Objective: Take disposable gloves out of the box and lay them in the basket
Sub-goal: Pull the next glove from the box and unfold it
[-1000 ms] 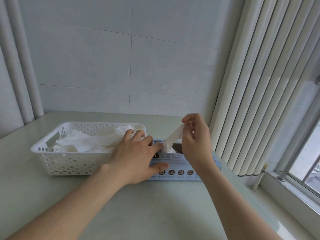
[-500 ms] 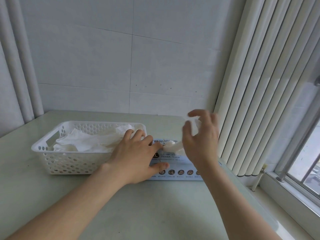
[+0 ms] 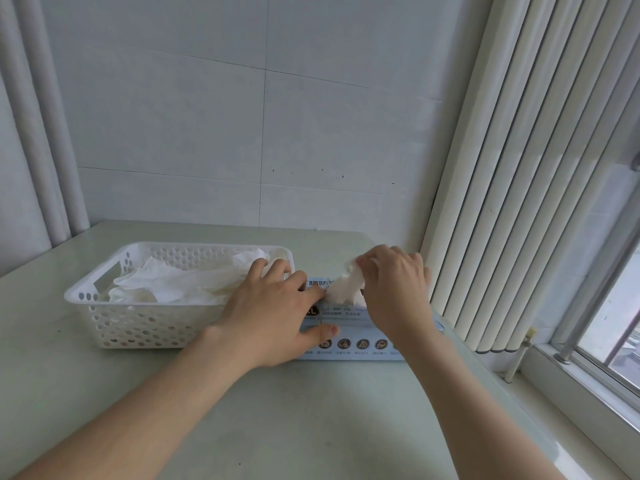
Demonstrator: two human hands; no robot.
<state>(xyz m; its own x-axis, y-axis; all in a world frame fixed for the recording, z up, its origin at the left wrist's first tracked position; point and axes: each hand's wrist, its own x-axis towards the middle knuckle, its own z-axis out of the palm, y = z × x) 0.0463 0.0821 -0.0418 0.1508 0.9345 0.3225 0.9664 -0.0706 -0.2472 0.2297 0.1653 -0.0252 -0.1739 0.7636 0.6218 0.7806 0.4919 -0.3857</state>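
Pale table (image 3: 311, 410), bare toward 6 o'clock; left hand (image 3: 273, 313) presses box (image 3: 360, 344) (fingers straight), right hand (image 3: 394, 292) pinches glove (image 3: 343, 289); basket (image 3: 138, 327) at 9 o'clock.

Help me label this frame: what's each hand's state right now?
Left hand: open, flat fingers pressing on the glove box.
Right hand: closed, pinching a white disposable glove above the box.

Soft daylight from the window (image 3: 620, 306) at right, faint shadows, edges bowed by wide angle, fine detail perhaps blurred
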